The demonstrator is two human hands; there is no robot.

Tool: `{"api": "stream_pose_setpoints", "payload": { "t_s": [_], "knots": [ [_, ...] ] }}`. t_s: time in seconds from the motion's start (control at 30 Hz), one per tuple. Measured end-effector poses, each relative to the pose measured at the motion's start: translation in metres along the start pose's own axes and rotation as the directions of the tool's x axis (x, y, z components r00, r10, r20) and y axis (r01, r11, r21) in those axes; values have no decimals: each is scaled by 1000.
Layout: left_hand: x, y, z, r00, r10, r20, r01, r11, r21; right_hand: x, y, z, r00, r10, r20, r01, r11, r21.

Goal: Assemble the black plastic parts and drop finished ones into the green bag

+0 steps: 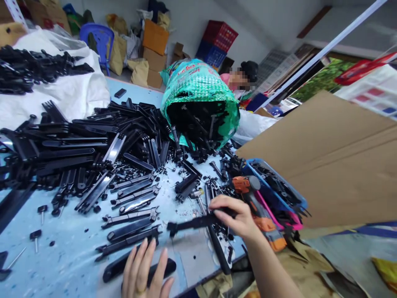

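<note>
My right hand [237, 217] is closed around one end of a long black plastic bar [192, 224], holding it level just above the light blue table [62, 256]. My left hand [145, 273] lies flat with fingers stretched out, resting on another black plastic bar [116, 268] near the table's front edge. Several similar black bars [130, 231] lie side by side just beyond my left hand. An orange and grey power screwdriver [257, 207] lies to the right of my right hand.
A big heap of black plastic parts [77, 145] covers the table's left and middle. A green woven sack [198, 95] spills more parts. A blue tray [279, 186] holds small parts at right, beside a large cardboard sheet [335, 157]. Another person sits behind the sack.
</note>
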State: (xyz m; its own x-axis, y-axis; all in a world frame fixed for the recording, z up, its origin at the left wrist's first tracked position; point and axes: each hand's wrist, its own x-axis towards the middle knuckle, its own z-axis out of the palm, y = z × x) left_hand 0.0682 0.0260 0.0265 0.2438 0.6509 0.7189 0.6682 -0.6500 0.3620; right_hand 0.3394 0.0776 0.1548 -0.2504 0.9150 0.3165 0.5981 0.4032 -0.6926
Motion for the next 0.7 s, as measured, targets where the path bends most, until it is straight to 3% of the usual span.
{"api": "stream_pose_setpoints", "payload": {
  "t_s": [0.07, 0.1, 0.23, 0.3, 0.4, 0.47, 0.53, 0.6, 0.63, 0.7],
  "knots": [
    [11, -1, -8, 997, 47, 57, -44, 998, -46, 5, -15, 19, 986, -35, 161, -1, 976, 217],
    [14, -1, -11, 995, 52, 88, -43, 995, -95, 6, -21, 29, 984, -32, 173, -25, 947, 321],
    [10, 9, -24, 986, -126, 108, 150, 955, -255, -9, -33, 78, 984, 178, -4, -130, 732, 669],
    [6, 19, -28, 973, -191, 127, 220, 933, -285, -23, -38, 102, 975, 215, 64, -197, 682, 705],
    [2, 28, -28, 959, -131, 251, 204, 936, -289, -45, -40, 122, 960, 189, 207, -279, 715, 641],
    [1, 27, -24, 915, -68, 399, 167, 961, -219, -57, -36, 118, 966, 208, 153, -258, 757, 600],
    [0, 22, -19, 807, -34, 590, 126, 985, -116, -67, -29, 104, 973, 221, 64, -223, 841, 494],
    [-2, 16, -14, 685, -14, 728, 63, 997, -40, -79, -19, 85, 980, 189, 68, -200, 944, 262],
    [-3, 14, -12, 646, -14, 764, 32, 999, -8, -85, -15, 76, 979, 152, 133, -168, 978, 123],
    [-5, 12, -12, 623, -49, 780, -1, 998, 64, -98, -6, 66, 938, 81, 338, -42, 992, -121]
  ]
}}
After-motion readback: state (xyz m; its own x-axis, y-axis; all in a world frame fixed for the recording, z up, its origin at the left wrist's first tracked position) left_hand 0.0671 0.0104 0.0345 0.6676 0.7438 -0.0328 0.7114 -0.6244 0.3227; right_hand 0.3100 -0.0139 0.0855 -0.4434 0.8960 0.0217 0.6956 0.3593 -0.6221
